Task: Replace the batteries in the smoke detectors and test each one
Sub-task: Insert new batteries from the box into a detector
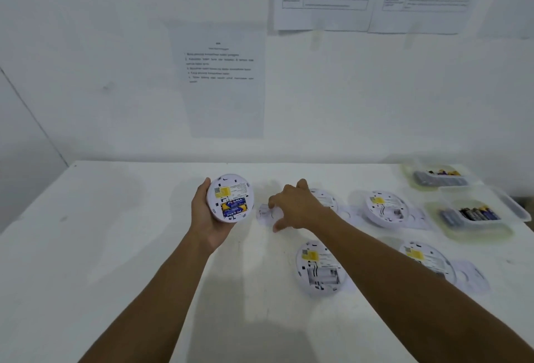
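Smoke detector in left hand, other detectors nearby.

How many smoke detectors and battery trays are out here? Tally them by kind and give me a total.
Smoke detectors: 5, one gripped in the left hand, four lying on the table
Battery trays: 2
Total: 7

The blurred right hand hid most of one smoke detector, its grip on the white plate was unclear, and print on the wall sheets was unreadable.
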